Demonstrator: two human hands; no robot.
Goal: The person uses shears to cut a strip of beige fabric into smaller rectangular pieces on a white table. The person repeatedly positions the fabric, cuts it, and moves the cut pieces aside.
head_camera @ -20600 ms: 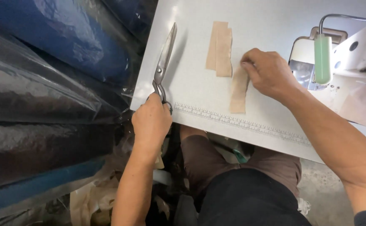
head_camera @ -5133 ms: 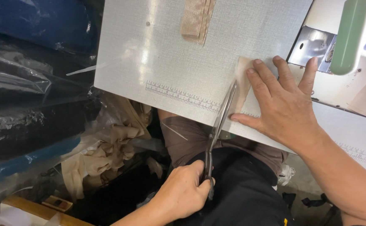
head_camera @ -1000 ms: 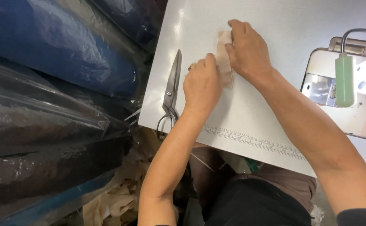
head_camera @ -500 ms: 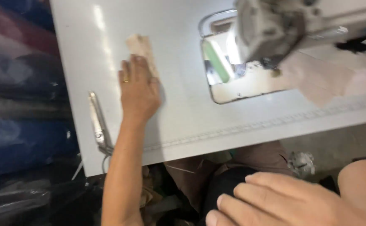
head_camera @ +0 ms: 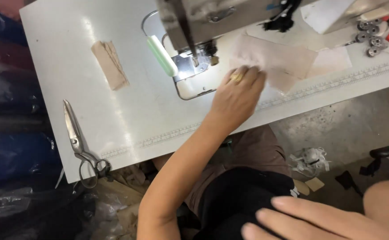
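- The white table (head_camera: 114, 129) fills the upper part of the view, its front edge running from lower left up to the right.
- The sewing machine (head_camera: 194, 18) stands at the top centre, with a pale green handle (head_camera: 162, 56) slanting down beside its lit needle area.
- My left hand (head_camera: 238, 98) lies flat on the table just in front of the needle, fingers spread, their tips resting on the edge of the pale pink fabric (head_camera: 279, 62); it grips nothing.
- My right hand (head_camera: 310, 220) hovers low at the bottom right, away from the table, fingers stretched out and loose; it looks empty, though part of it is cut off by the frame.
- The scissors (head_camera: 76, 140) lie closed near the table's left edge, handles hanging over the front.
- A small folded tan scrap (head_camera: 110, 64) sits alone on the upper left of the table, well apart from both hands.
- Bobbins (head_camera: 374, 33) cluster at the top right corner.
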